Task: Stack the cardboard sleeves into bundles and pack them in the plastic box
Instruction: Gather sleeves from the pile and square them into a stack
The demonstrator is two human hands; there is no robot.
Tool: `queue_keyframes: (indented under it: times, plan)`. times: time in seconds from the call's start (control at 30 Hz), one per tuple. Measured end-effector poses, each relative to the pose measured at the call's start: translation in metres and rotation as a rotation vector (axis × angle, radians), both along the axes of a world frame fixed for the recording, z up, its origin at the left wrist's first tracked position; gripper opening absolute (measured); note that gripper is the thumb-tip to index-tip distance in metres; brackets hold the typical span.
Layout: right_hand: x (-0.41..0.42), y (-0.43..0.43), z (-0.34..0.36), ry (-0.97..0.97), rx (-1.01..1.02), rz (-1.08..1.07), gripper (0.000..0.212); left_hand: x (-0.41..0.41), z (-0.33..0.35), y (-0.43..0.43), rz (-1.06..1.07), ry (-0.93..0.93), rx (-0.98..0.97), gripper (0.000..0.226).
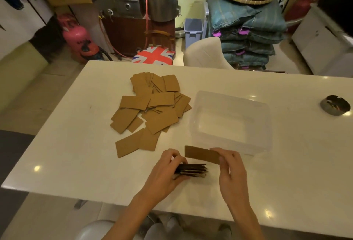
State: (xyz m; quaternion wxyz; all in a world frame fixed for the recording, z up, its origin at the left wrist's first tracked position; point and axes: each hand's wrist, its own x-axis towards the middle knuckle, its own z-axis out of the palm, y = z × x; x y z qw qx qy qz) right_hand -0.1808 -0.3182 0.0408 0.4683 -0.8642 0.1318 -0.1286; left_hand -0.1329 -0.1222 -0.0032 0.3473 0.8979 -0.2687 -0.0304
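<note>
Several flat brown cardboard sleeves lie in a loose pile (152, 106) on the white table (76, 163), left of the clear plastic box (231, 121), which has nothing in it. My left hand (168, 171) grips a small bundle of sleeves (194, 170) standing on edge near the table's front. My right hand (231, 171) pinches a single sleeve (200, 153) just above and behind that bundle, close to the box's near wall.
A metal ashtray (335, 105) sits at the table's right. A white chair (206, 52) and a Union Jack stool (154, 55) stand beyond the far edge. Gas cylinders, a bin and stacked sacks crowd the floor behind.
</note>
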Motion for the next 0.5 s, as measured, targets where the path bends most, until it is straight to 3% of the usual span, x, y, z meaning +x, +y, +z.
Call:
queue_keyframes:
  times: [0.1,0.17,0.23,0.3,0.37,0.5]
  plan:
    - [0.000,0.014,-0.012,0.154,0.014,0.132,0.037,0.002,-0.003,-0.004,0.109,0.044,-0.156,0.064]
    - [0.007,0.018,-0.013,0.205,0.166,0.153,0.035,0.009,-0.002,-0.004,0.120,0.116,-0.208,0.078]
    - [0.015,0.018,-0.005,0.255,0.353,0.168,0.031,0.013,-0.001,-0.005,0.105,0.185,-0.114,0.075]
    - [0.018,0.022,0.003,0.280,0.400,0.163,0.040,0.015,-0.002,-0.009,0.069,0.016,0.097,0.056]
    - [0.016,0.033,0.003,0.232,0.207,0.133,0.047,0.014,-0.001,-0.014,0.047,-0.094,0.244,0.046]
    - [0.006,0.046,-0.006,-0.101,-0.251,0.035,0.042,0.007,0.000,-0.020,0.071,-0.098,0.302,0.036]
